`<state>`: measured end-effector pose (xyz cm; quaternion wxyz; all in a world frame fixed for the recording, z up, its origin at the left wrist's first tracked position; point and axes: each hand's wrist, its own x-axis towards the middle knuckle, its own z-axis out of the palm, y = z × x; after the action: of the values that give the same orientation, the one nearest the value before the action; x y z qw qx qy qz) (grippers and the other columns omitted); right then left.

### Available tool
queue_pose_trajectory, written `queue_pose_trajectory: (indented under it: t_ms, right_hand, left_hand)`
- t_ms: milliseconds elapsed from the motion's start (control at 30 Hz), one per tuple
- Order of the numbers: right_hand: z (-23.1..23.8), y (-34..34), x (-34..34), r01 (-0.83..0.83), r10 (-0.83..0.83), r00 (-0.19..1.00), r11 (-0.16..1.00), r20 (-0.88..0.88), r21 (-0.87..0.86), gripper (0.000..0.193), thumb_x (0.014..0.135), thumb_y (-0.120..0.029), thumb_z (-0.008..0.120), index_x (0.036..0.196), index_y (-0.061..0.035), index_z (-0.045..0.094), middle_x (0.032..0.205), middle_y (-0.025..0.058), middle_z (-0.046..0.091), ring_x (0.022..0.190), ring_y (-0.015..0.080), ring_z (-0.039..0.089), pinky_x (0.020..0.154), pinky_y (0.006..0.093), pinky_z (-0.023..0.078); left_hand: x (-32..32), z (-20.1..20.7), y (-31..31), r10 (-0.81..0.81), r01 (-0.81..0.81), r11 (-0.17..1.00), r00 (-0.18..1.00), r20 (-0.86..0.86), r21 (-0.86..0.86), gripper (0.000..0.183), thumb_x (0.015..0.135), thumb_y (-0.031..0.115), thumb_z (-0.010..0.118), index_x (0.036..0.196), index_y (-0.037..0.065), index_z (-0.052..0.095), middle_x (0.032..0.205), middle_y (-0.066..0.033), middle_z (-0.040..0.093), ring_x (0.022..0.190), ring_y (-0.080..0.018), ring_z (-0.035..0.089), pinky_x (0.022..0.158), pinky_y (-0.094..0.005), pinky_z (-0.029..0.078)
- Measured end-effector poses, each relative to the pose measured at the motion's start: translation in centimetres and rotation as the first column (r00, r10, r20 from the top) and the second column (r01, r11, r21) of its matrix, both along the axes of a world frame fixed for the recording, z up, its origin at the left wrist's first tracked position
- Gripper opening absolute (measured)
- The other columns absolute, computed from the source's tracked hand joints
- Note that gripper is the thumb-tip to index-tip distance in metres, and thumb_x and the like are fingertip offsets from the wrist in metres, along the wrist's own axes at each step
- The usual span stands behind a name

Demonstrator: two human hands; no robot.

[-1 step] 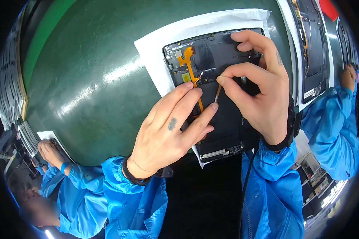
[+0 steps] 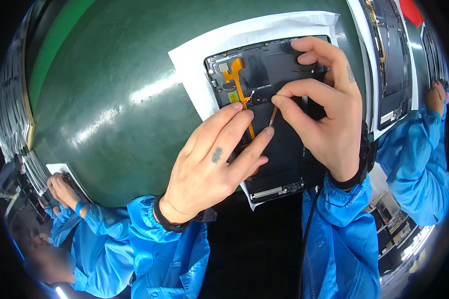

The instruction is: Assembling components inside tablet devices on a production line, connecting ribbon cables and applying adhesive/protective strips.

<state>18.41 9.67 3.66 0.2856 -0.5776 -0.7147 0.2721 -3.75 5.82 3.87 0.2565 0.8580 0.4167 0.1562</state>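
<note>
A black tablet-like device housing (image 2: 284, 137) lies opened on a white sheet (image 2: 187, 65), its inner side up. An orange flex cable (image 2: 233, 74) runs down its left part, with a small white-tipped wire (image 2: 252, 93) beside it. My right hand (image 2: 329, 109) pinches the upper end of a thin orange-brown strip (image 2: 274, 115) between thumb and index finger, its other fingers raised. My left hand (image 2: 209, 162) spreads its fingers over the housing's left side. Its index fingertip touches the strip's lower end, and the middle and ring fingertips rest by the orange cable.
On the green table (image 2: 119, 104), another opened black housing (image 2: 391, 65) lies on white sheeting at the right. A co-worker's blue sleeve (image 2: 416, 164) is beside it. To the left, another co-worker's hand (image 2: 62, 192) touches a dark device. Grey sheets (image 2: 12, 94) are stacked at the far left.
</note>
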Motion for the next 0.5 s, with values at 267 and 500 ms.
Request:
queue_pose_trajectory:
  t_ms: [267,500]
  right_hand:
    - [0.3,0.0,-0.6,0.021,-0.022,0.999,0.999,0.024,0.033,0.013,0.072,-0.001,0.085,0.084,-0.0058,0.081,0.145,0.0126,0.055,0.114,0.0242,0.061,0.077,0.0323,0.047]
    - [0.4,-0.1,-0.3,0.017,-0.018,0.999,0.999,0.031,0.042,0.014,0.073,-0.002,0.086,0.085,-0.0062,0.082,0.143,0.0127,0.057,0.114,0.0232,0.061,0.075,0.031,0.045]
  left_hand:
    - [0.9,-0.2,-0.5,0.074,-0.07,0.995,0.996,-0.047,0.075,0.057,0.071,0.026,0.089,0.126,0.014,0.077,0.131,-0.0146,0.056,0.124,-0.0373,0.059,0.104,-0.0461,0.052]
    - [1.6,0.3,-0.4,0.08,-0.074,0.996,0.992,-0.097,0.057,0.058,0.075,0.026,0.088,0.13,0.014,0.074,0.131,-0.0146,0.054,0.125,-0.0371,0.056,0.105,-0.0459,0.05]
